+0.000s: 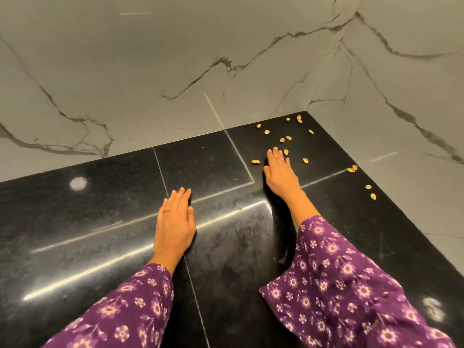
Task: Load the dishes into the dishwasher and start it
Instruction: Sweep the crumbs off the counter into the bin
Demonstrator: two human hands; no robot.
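No dishes and no dishwasher are in view. My left hand (174,221) lies flat with straight fingers on a glossy black stone countertop (100,222), a ring on one finger. Farther back and to the right, my right hand (277,172) stretches out flat on the same countertop, fingers straight, its fingertips among several small yellow-brown shells or seeds (283,139) scattered near the back right corner. Neither hand holds anything. Both arms wear purple floral sleeves.
Grey marble-patterned walls (150,71) close the counter at the back and on the right, meeting in a corner (307,110). More shells (370,190) lie along the right wall. Thin seams cross the black stone.
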